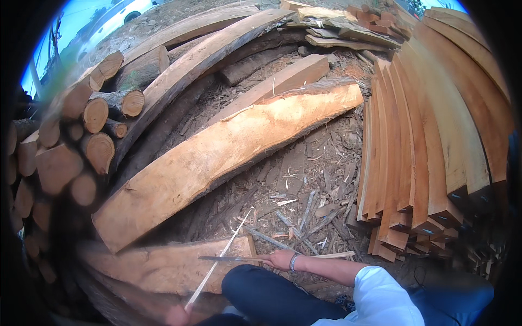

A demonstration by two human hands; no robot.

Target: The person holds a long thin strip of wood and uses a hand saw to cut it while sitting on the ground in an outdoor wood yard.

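My right hand [281, 259], with a band at the wrist, is closed round a knife [231, 258] whose long dark blade points left. The blade crosses a thin pale wood strip [224, 249], and appears to touch it. At the lower edge my left hand [178, 314], blurred, grips the near end of this strip, which slants up and away to the right. Under both lies a thick flat plank [157, 266] close to my knees. A pale stick [340, 254] juts out right of my right hand; whether it belongs to the knife's handle I cannot tell.
A broad rough slab [228, 141] lies diagonally beyond the plank. Cut logs [95, 115] are piled at left, and stacked sawn beams [424, 125] stand at right. Bark and wood scraps [304, 201] litter the ground between. A white vehicle [122, 19] is at the far left.
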